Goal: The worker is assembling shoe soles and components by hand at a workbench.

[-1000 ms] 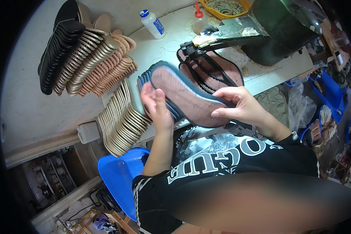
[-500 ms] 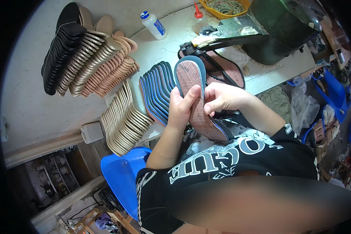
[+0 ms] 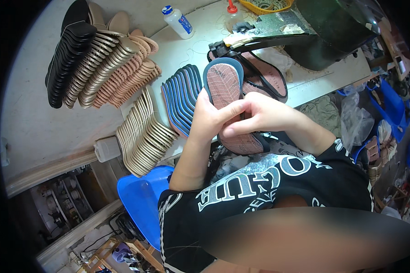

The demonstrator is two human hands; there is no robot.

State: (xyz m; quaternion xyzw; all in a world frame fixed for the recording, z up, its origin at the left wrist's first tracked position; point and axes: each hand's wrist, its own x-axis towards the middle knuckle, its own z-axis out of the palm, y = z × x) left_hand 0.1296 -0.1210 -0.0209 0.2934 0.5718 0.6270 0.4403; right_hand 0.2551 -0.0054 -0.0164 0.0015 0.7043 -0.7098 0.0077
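both hands raised together: left hand [image 3: 210,119] & right hand [image 3: 255,116], fingers curled in grip

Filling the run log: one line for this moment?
left hand: holds sole | right hand: pinches sole | blue soles: stacked beside

A flat shoe sole [image 3: 230,102], reddish-brown with a fine grid tread and a dark blue rim, is held tread-up and lengthwise above the white workbench edge, rounded toe pointing away, its middle hidden by fingers.
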